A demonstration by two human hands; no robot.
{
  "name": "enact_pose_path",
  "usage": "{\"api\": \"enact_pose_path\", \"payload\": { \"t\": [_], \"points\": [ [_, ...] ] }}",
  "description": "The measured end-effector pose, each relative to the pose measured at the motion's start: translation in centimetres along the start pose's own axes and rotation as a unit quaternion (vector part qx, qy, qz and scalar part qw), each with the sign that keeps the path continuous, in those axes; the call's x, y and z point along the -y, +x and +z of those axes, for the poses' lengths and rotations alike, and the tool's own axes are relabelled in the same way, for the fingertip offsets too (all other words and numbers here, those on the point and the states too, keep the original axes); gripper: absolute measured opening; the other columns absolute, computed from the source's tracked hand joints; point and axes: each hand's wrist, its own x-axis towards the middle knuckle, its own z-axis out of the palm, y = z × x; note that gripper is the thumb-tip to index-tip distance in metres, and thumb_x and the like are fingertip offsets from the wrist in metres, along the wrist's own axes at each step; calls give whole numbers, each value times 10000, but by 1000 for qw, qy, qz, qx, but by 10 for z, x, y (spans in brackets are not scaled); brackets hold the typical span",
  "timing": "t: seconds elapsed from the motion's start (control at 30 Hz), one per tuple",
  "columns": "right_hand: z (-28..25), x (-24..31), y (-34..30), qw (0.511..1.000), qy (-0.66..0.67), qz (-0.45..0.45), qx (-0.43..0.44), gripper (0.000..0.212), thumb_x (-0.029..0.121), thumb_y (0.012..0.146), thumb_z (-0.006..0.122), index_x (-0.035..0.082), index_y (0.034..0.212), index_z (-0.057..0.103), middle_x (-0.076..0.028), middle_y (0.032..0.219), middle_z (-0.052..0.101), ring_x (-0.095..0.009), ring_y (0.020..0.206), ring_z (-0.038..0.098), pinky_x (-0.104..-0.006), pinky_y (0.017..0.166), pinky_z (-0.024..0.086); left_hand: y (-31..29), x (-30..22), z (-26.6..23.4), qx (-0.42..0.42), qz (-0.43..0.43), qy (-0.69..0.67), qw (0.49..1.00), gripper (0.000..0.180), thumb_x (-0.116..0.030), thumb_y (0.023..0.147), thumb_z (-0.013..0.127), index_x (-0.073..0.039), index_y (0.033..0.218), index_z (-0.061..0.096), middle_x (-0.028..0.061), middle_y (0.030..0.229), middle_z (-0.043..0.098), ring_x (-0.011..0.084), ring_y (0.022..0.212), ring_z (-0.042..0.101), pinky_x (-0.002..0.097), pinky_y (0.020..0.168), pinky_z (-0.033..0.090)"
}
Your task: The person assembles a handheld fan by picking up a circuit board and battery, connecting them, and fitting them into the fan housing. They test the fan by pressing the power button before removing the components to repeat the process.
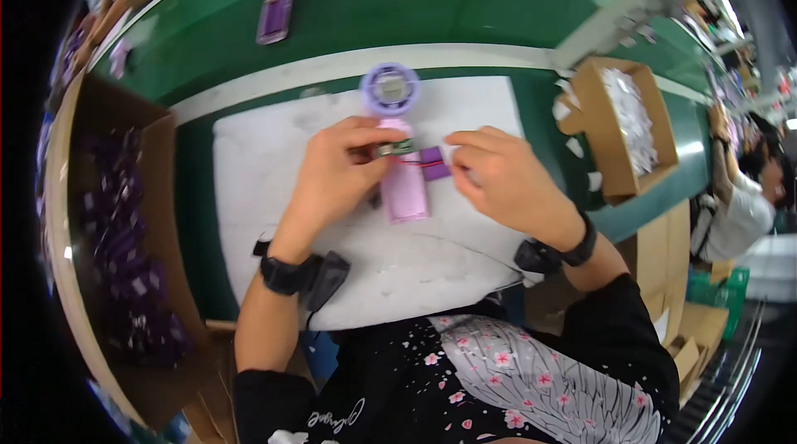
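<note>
My left hand (pixel 332 163) pinches a small green circuit board (pixel 397 148) between thumb and fingertips. Beneath the board lies a pink handheld-fan body (pixel 405 195), its round lilac head (pixel 390 90) pointing away from me. A red wire runs from the board to a purple-wrapped battery pack (pixel 435 163), which sits beside the body on the right. Close to that pack is my right hand (pixel 510 178), its fingers bent and thumb apart from the index finger; nothing shows between them. The palm side of this hand is hidden.
A white foam mat (pixel 349 303) covers the bench before me. On my left, a deep carton (pixel 187 236) holds many purple pieces; on my right, an open carton (pixel 614 170) holds white parts. Another purple fan (pixel 276 17) rests on the green surface beyond. A person (pixel 739 203) is at far right.
</note>
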Motion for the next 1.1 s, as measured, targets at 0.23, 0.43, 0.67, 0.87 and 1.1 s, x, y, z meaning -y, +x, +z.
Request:
{"api": "enact_pose_path", "payload": {
  "t": [0.23,0.43,0.67,0.87,1.1],
  "points": [
    [19,1,4,997,-52,-29,45,110,61,774,656,-21,831,613,-131,1012,625,-275,871,588,-351,811,491,2,3,-10,-5,-11,-26,1000,323,85,748,613,24,1052,703,99,1143,606,106,819,585,217,733,508],
    [19,-3,7,990,-107,-89,30,120,56,788,643,-15,873,597,-120,1001,573,-269,876,568,-347,786,482,3,4,-11,-6,-14,-4,1000,336,106,743,613,25,1057,702,94,1158,588,97,836,574,211,747,503],
    [-12,-46,8,985,148,77,-40,110,68,832,616,7,918,584,-129,987,594,-281,845,582,-341,735,472,0,12,-13,-11,-5,-49,999,325,87,741,621,24,1049,704,84,1121,609,89,785,558,210,690,481],
    [-120,-95,-32,842,-215,431,-243,250,228,845,610,-5,926,648,-175,934,657,-331,886,622,-393,786,494,14,15,-2,-20,14,-28,999,351,54,708,626,-14,1040,717,70,1033,645,91,714,541,220,653,466],
    [-7,-35,24,993,113,-24,-31,335,137,709,803,39,988,645,-116,1057,644,-306,985,608,-366,860,481,10,24,-2,-42,65,-47,996,353,3,684,647,-66,1018,734,82,941,671,131,681,564,257,639,483]
  ]
}}
